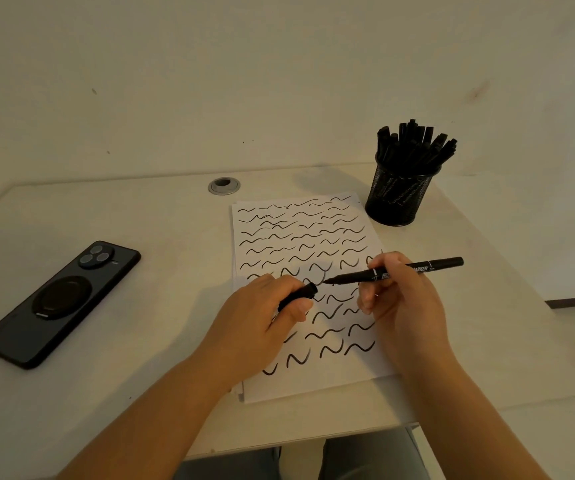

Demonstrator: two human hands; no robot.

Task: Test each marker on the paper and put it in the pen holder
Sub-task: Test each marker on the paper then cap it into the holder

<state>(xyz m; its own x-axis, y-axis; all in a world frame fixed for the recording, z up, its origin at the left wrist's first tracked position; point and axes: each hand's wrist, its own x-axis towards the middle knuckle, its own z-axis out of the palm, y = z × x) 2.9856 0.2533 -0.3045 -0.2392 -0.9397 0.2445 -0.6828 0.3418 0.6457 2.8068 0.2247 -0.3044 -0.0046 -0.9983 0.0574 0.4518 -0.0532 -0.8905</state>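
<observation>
Head view: right hand (400,299) grips uncapped marker (396,270) over paper (299,237), left hand (261,317) clutches its cap (299,295)

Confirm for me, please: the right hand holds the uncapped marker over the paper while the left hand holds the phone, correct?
Not quite. In the head view the left hand grips the marker's cap; the phone lies untouched on the desk. The right hand does hold the uncapped marker over the paper.

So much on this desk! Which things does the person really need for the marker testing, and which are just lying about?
Part of the job:
- black marker pen, uncapped, held in the right hand
- black marker cap, gripped in the left hand
- white paper sheet covered in black squiggles
- black mesh pen holder, full of black markers

Just lying about:
- black smartphone, lying camera-side up
- grey round cable grommet
</observation>
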